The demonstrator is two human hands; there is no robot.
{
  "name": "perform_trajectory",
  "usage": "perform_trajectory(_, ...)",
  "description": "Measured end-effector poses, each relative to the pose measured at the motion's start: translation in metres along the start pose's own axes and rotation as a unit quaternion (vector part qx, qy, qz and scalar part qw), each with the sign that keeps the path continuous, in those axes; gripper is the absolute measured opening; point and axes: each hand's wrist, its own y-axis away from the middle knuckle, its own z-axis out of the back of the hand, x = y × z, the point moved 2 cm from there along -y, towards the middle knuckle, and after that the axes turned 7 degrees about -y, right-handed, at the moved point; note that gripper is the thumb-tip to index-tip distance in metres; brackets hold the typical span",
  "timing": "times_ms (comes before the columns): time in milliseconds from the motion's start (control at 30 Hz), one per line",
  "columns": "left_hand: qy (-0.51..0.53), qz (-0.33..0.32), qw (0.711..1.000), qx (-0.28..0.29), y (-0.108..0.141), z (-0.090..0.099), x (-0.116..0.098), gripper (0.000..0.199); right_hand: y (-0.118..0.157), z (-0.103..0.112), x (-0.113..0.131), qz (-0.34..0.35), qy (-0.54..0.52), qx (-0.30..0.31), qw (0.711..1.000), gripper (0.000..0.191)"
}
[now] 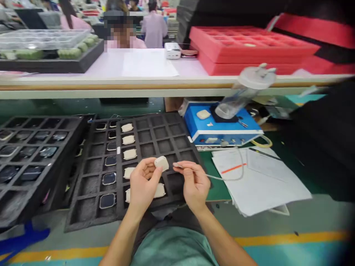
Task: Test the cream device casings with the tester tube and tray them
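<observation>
Cream-coloured and nearly square, the cream piece [161, 163] in the head view sits at the centre of the frame, above the black foam tray [120, 184], its broad face turned up and its body tilted down to the right; its long axis cannot be told; the left hand [146, 181] pinches it between thumb and fingers, the other fingers curled behind; just right of it, the right hand [196, 183] pinches the corded tool [178, 166], thumb against bent fingers, the tip pointing left at the piece, apart from it, the long axis running left to right; its pale cord [219, 178] loops up towards the blue box [226, 127], right of centre. The tray lies on a green table [219, 190]; a shelf [111, 79] crosses the upper frame, with red foam trays [246, 51] at upper right; several people in pink show in the room behind, at upper left and top centre. Counted: six cream parts [128, 139] in the tray and one loose cream part [203, 114] on the blue box; seven dark-faced frames [107, 201] at the tray's left; one clear cylinder [235, 99] with a whitish lid on the box; one orange strip [233, 168] and one dark pen [265, 154] on white papers [257, 184], right.
</observation>
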Motion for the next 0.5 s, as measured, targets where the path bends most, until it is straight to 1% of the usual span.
perform_trajectory(100,-0.017,-0.001,1.000,0.015,-0.0047,-0.0033,0.0033,0.025,-0.0040,0.0006,0.0029,0.017,-0.001,0.019,1.000,0.016)
perform_trajectory(233,-0.044,-0.016,0.999,0.025,0.0026,-0.0038,0.0064,0.024,-0.0059,0.0031,0.0061,0.013,0.015,0.054,0.998,0.016)
perform_trajectory(500,-0.044,-0.027,0.998,0.031,0.0038,-0.0063,0.0080,0.020,-0.0080,0.0036,0.0058,-0.008,0.027,0.055,0.998,0.016)
